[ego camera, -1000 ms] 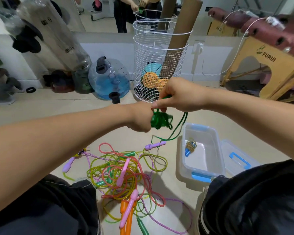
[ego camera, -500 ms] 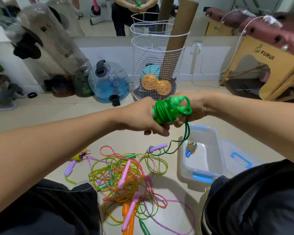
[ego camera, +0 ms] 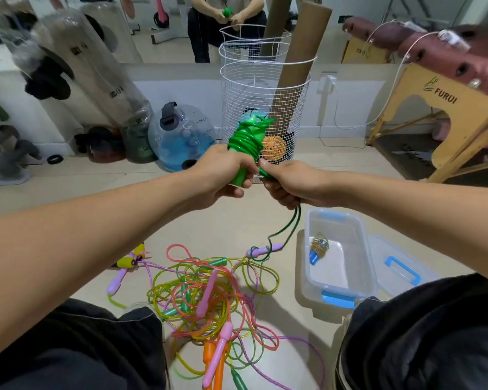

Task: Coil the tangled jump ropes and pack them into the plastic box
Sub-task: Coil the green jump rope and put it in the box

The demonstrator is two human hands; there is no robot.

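The left hand (ego camera: 223, 175) holds its grip closed around the handles of a bright green plastic jump rope (ego camera: 247, 144), cord wound tightly round them, raised above the floor. The right hand (ego camera: 290, 184) grips the loose green cord just beside the bundle; the tail hangs down toward the floor. Below, a tangled pile of pink, yellow, orange and purple jump ropes (ego camera: 209, 299) lies on the floor, near a clear plastic box with blue latches (ego camera: 361, 266) holding one small coiled rope with a blue handle (ego camera: 317, 249).
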